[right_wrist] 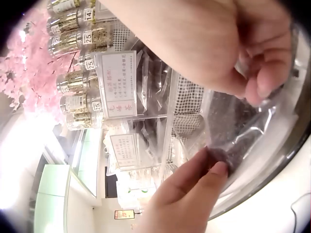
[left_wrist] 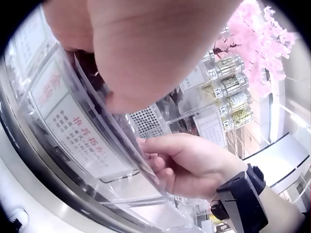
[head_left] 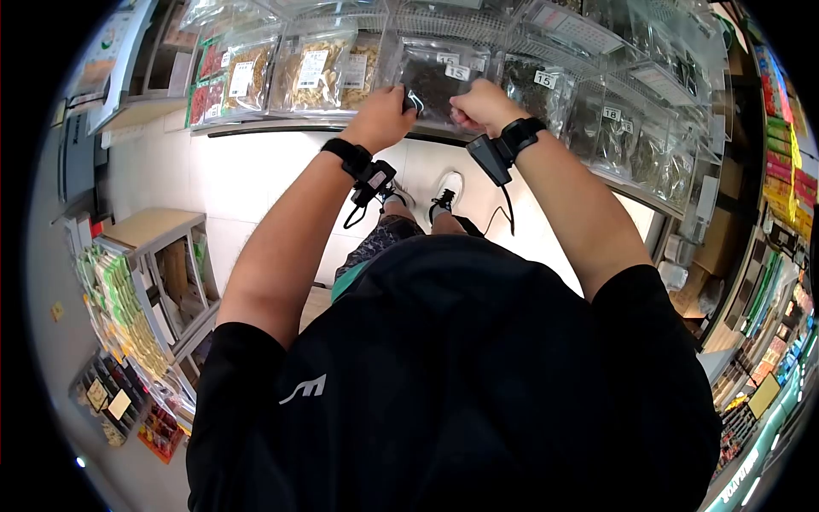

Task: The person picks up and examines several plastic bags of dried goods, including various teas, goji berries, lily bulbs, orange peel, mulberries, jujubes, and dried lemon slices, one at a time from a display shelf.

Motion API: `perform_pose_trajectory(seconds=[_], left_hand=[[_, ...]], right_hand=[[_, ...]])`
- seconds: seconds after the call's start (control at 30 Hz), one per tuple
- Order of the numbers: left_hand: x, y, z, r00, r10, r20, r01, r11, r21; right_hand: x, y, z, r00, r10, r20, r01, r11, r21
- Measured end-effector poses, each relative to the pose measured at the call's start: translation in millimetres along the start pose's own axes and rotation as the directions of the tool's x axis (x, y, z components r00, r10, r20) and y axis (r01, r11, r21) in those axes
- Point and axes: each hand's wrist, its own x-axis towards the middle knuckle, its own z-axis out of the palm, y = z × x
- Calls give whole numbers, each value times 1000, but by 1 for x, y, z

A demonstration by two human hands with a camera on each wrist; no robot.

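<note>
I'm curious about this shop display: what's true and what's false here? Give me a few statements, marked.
1. The left hand and right hand are both at a clear bag of dark contents. True.
2. The front price sticker on that bag reads 18. False: it reads 15.
3. A black device is strapped to each wrist. True.
4. The person wears black boots. False: they are pale shoes with dark laces.

Bright indoor light, curved black edges.
Glare streaks the plastic bag; the head view bends the shelves; wrist views look hazy, the right one blown white at left.
</note>
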Motion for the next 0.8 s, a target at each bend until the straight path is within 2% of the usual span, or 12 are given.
perform_pose_trajectory(seconds=[0.07,0.1,0.23,0.27,0.33,0.4,0.43,0.47,0.53,0.57,0.63,0.8], left_hand=[[4,-12,9,990,22,-136,-34,996,-83],[6,-12,10,988,14,-151,-28,995,-95],[5,8,9,963,-76,-260,66,997,-45],[5,8,8,963,-68,-261,59,997,-44],[4,2,6,941,78,-329,-116,989,-95],[-6,8,1,947,58,-315,-121,975,-185],[-10,6,0,948,36,-315,-123,957,-262],[-15,7,-1,950,17,-312,-126,933,-336],[-24,16,-7,961,-25,-275,-86,920,-383],[-27,19,-5,974,-125,-187,4,841,-542],[-35,24,-2,979,-204,-23,115,638,-762],[-49,43,-10,984,-175,30,120,532,-838]], right_hand=[[13,8,11,944,-194,-266,212,977,38],[18,12,15,910,-269,-317,317,942,113],[18,21,17,849,-403,-341,447,893,59],[6,22,12,804,-452,-387,487,874,-11],[-20,24,-5,697,-550,-459,544,823,-161],[-33,37,-34,519,-623,-586,540,770,-340],[-28,52,-54,429,-645,-633,466,758,-456],[-55,42,-60,494,-481,-724,325,875,-359],[-37,72,-92,439,-446,-780,9,870,-492],[-39,71,-98,428,-443,-788,11,874,-486],[-42,73,-104,716,-131,-686,5,983,-183],[-21,90,-95,810,-209,-549,208,976,-65]])
